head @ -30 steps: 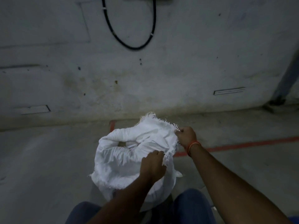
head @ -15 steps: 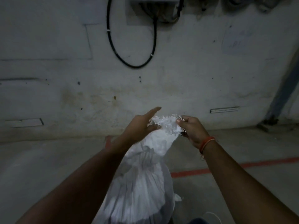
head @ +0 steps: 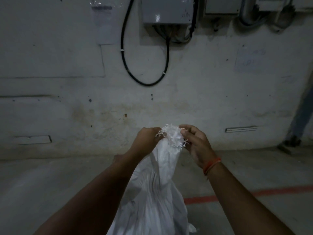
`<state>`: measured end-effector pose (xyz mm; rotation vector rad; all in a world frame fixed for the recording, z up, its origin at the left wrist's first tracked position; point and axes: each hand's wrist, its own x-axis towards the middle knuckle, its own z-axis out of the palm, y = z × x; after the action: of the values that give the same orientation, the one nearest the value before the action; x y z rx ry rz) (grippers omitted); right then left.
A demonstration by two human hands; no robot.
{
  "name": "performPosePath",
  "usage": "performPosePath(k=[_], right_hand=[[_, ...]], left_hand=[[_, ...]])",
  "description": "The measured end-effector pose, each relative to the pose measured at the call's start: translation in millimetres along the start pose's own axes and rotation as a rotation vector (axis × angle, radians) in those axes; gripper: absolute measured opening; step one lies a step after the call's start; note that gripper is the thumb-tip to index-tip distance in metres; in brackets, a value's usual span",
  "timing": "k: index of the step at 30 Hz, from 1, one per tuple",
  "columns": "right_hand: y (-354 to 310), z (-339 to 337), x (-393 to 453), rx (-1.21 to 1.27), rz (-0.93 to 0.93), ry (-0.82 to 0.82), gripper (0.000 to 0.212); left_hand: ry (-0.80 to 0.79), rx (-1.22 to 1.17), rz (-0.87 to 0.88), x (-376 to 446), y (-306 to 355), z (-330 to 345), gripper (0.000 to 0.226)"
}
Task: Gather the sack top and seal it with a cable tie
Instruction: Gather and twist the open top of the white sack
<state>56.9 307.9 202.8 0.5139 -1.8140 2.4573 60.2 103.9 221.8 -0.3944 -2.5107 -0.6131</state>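
A white woven sack (head: 152, 192) stands on the floor in front of me, its cloth drawn upward into a narrow bunch. The frayed sack top (head: 170, 135) sticks up between my two hands. My left hand (head: 147, 139) is closed on the left side of the bunched top. My right hand (head: 194, 143), with an orange band at the wrist, pinches the right side with thumb and fingers. No cable tie shows in view.
A stained white wall rises just behind the sack. A grey electrical box (head: 166, 11) and a looping black cable (head: 145, 82) hang on it. A red line (head: 245, 194) crosses the concrete floor at the right. A dark post (head: 299, 119) leans at the far right.
The open sack mouth has been pulled up and bunched together. My left hand went from an open reach to a closed grip on the top. The view has tilted upward.
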Motion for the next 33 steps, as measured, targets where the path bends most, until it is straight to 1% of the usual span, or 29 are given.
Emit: performPosePath(k=[1, 3, 5, 6, 7, 10, 11, 13, 15, 16, 17, 19, 21, 22, 23, 25, 27, 28, 29, 31, 33], right_hand=[[8.4, -1.4, -7.2, 0.01, -0.018, 0.034, 0.033], [29.3, -2.7, -23.7, -0.034, -0.041, 0.023, 0.044], [48.6, 1.9, -37.3, -0.166, -0.01, -0.029, 0.051], [55.6, 6.2, -41.0, -0.246, 0.0, -0.034, 0.051], [60.0, 11.3, -42.4, -0.3, -0.004, -0.014, 0.045], [59.7, 24.0, -37.8, -0.306, -0.07, 0.152, 0.011], [58.0, 25.5, -35.4, -0.293, -0.089, 0.202, 0.009], [56.2, 24.0, -31.4, -0.265, -0.105, 0.24, 0.013], [55.1, 21.4, -30.6, -0.196, -0.096, 0.229, 0.016], [54.5, 19.8, -30.8, -0.14, -0.086, 0.218, 0.019], [52.3, 18.7, -31.2, -0.073, -0.079, 0.206, 0.022], [46.3, 16.9, -31.0, 0.048, -0.071, 0.184, 0.025], [43.2, 14.2, -29.7, 0.109, -0.054, 0.162, 0.026], [42.3, 12.5, -29.4, 0.115, -0.05, 0.152, 0.028], [41.8, 10.3, -28.9, 0.111, -0.044, 0.145, 0.029], [39.8, 6.4, -29.1, 0.081, -0.031, 0.128, 0.033], [37.7, 4.7, -29.8, 0.056, -0.026, 0.104, 0.034], [37.9, 3.9, -29.8, 0.056, -0.025, 0.092, 0.032], [37.4, 2.9, -29.8, 0.062, -0.029, 0.076, 0.03], [36.4, 0.8, -28.6, 0.034, -0.051, 0.063, 0.024], [33.8, -1.4, -27.0, -0.07, -0.115, 0.088, 0.015]], left_hand=[[0.029, -0.016, -0.031, -1.4, -3.2, -0.1, 0.029], [0.073, -0.043, -0.066, -2.1, -8.0, -1.9, 0.034], [0.096, -0.055, -0.07, -2.0, -8.5, -4.1, 0.035], [0.094, -0.057, -0.069, -2.4, -5.5, -5.5, 0.034], [0.09, -0.063, -0.057, -2.9, -4.0, -5.0, 0.033], [0.077, -0.127, -0.039, -10.6, -0.6, -6.9, 0.03], [0.066, -0.165, -0.019, -13.9, -0.8, -7.3, 0.028], [-0.019, -0.248, -0.046, -19.3, -4.1, -10.1, 0.009], [-0.141, -0.28, -0.114, -23.4, -10.6, -10.3, 0.058], [-0.186, -0.272, -0.161, -25.6, -13.6, -9.9, 0.077], [-0.211, -0.27, -0.189, -27.4, -16.5, -8.2, 0.091], [-0.249, -0.303, -0.208, -33.2, -21.4, -4.1, 0.108], [-0.286, -0.293, -0.201, -38.8, -26.4, 0.8, 0.114], [-0.303, -0.264, -0.194, -41.0, -28.8, 4.3, 0.111], [-0.298, -0.239, -0.172, -42.8, -31.5, 8.7, 0.103], [-0.248, -0.24, -0.145, -45.2, -32.7, 15.5, 0.073], [-0.14, -0.197, -0.123, -42.7, -34.6, 20.5, 0.04], [-0.087, -0.162, -0.104, -40.8, -35.7, 21.8, 0.029], [-0.039, -0.152, -0.099, -39.0, -36.1, 22.5, 0.023], [0.029, -0.167, -0.118, -35.9, -35.3, 20.5, 0.02], [0.069, -0.177, -0.122, -34.8, -32.9, 16.7, 0.018]])
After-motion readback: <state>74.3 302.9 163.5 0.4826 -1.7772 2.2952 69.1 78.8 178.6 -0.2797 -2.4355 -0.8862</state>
